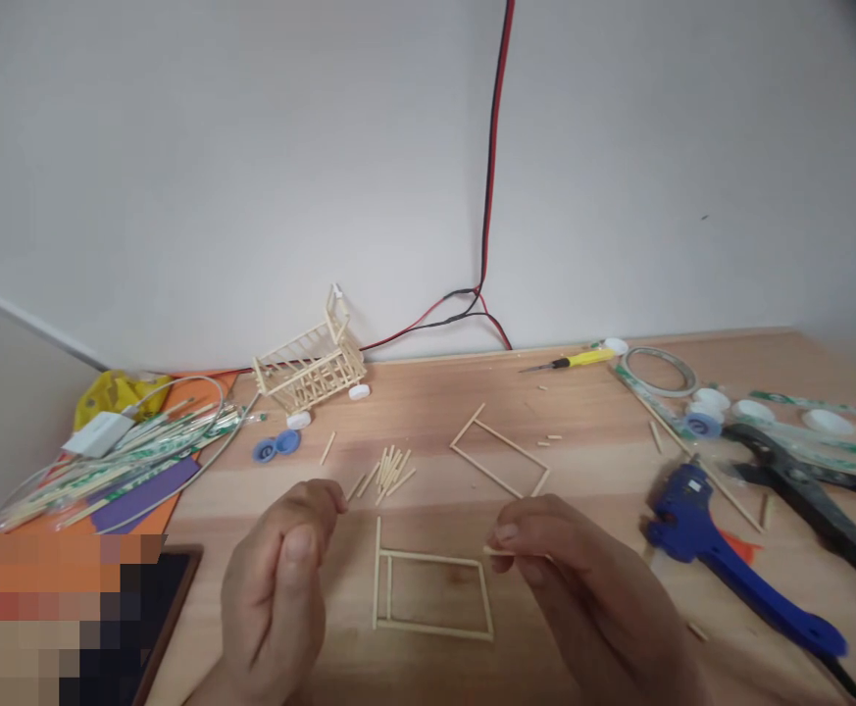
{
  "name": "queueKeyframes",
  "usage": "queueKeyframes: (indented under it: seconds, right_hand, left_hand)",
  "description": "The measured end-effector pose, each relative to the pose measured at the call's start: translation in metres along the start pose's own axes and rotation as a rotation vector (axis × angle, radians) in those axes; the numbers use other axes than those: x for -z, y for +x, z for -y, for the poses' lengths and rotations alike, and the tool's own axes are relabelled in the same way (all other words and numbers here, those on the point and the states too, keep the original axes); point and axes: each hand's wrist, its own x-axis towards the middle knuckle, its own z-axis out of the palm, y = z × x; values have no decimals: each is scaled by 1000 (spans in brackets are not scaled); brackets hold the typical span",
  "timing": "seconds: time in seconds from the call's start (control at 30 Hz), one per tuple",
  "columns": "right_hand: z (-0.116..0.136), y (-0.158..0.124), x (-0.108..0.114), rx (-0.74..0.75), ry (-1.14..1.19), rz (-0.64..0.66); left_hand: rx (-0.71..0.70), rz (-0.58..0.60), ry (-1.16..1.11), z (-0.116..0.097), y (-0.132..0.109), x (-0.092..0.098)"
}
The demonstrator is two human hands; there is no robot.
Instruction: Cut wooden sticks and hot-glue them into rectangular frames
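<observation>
My right hand point(589, 579) pinches a short wooden stick point(497, 551) between thumb and fingertips, just above the right side of a stick frame. That rectangular frame point(434, 558) lies flat, with one long stick reaching past its left corner and a thinner crosspiece inside. My left hand point(273, 588) is curled closed left of the frame, thumb up, with nothing showing in it. Beyond its fingertips lies a small pile of short cut sticks point(390, 473). A second stick frame point(512, 443), set at a slant, lies behind my right hand, which covers its near end.
A stick-built cart point(310, 378) with white cap wheels stands at the back. Blue caps point(277, 446), wrapped sticks point(170, 441) and a cable lie left. To the right are a blue glue gun point(736, 569), pliers point(802, 500), tape roll point(658, 373) and yellow screwdriver point(581, 359).
</observation>
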Motion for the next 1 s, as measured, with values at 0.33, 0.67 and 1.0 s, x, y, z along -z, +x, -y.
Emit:
queueKeyframes:
  seconds: [0.33, 0.67, 1.0]
  right_hand:
    - [-4, 2, -3, 76, -114, 49]
    - [-15, 1, -12, 93, -245, 157]
    - [-1, -3, -4, 73, -256, 356]
  left_hand:
    - [-11, 84, -173, 10, 3, 3]
    - [-37, 108, -104, 22, 2, -3]
    - [-23, 141, -108, 21, 2, -2]
